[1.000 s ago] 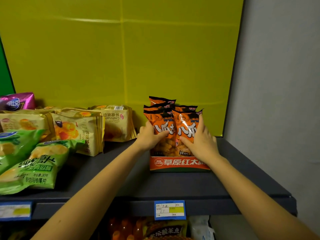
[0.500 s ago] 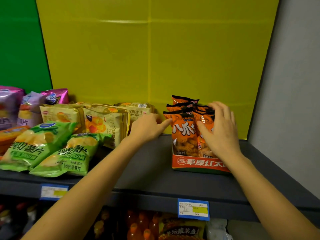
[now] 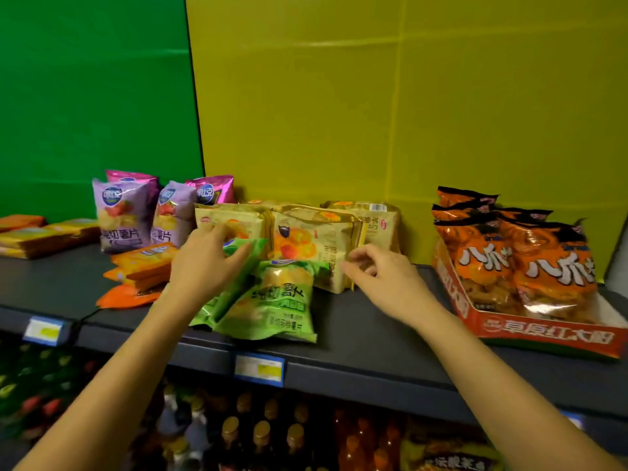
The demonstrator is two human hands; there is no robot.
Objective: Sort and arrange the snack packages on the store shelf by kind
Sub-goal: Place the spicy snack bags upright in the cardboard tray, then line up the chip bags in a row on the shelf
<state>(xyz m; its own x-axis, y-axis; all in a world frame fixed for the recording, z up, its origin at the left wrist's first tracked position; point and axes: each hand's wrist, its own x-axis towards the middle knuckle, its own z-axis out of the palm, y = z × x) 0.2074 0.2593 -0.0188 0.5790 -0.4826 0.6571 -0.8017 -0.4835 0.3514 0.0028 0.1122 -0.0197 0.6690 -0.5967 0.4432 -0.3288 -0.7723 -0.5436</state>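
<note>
My left hand (image 3: 204,266) lies with its fingers stretched over the top of a green chip bag (image 3: 231,294) at the middle of the shelf. A second green chip bag (image 3: 275,300) lies flat just right of it. Behind them stand yellow croissant packs (image 3: 306,243). My right hand (image 3: 387,280) hovers by the lower right corner of the front croissant pack, fingers loosely curled, holding nothing. Orange snack bags (image 3: 509,266) stand in a red display box (image 3: 543,334) at the right.
Purple chip bags (image 3: 122,212) stand at the back left, with flat orange packs (image 3: 142,263) in front of them and more flat packs (image 3: 37,232) at the far left. The dark shelf (image 3: 373,328) carries blue price tags (image 3: 260,368). Bottles (image 3: 261,433) fill the shelf below.
Both hands have left the orange snack bags in the red box and moved left to the green chip bags and croissant packs. The view has swung left too.
</note>
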